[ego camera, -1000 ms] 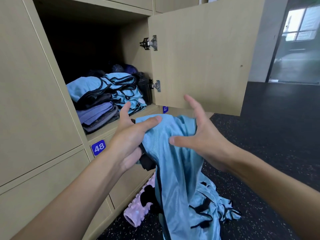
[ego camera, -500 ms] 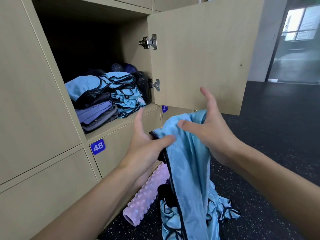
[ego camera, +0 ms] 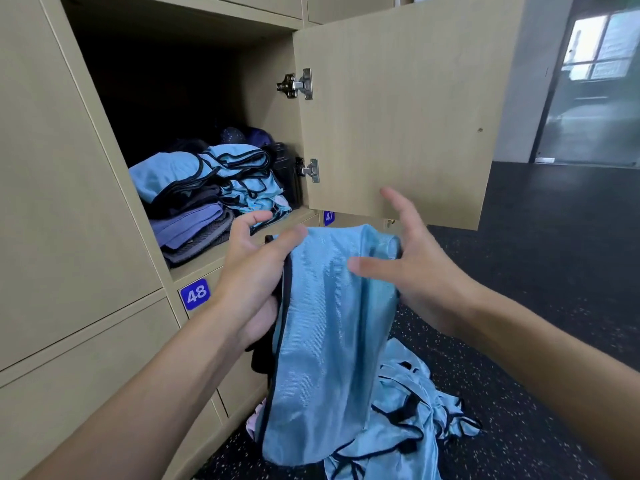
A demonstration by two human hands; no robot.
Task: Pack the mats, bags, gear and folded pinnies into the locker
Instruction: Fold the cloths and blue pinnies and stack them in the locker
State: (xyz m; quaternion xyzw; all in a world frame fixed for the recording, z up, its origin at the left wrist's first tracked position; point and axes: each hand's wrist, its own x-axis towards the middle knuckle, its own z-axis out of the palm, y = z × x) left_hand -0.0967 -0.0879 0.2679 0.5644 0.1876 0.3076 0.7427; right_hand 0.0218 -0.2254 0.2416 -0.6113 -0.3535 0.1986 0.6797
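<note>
Pinching the dark-trimmed edge of a blue pinny (ego camera: 329,334) at centre frame, the left hand (ego camera: 252,271) is curling thumb and fingers round the cloth, while the right hand (ego camera: 419,268) is pressing spread, straight fingers against its other side. Folded pinnies (ego camera: 221,178) are lying in the open locker (ego camera: 266,133) at upper left

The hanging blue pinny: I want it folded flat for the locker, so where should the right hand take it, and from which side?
Grip the pinny at its top right corner, from the right, pinching front and back. The left hand pinches the top left edge and the cloth hangs down, so a matching grip should spread it flat.
</note>
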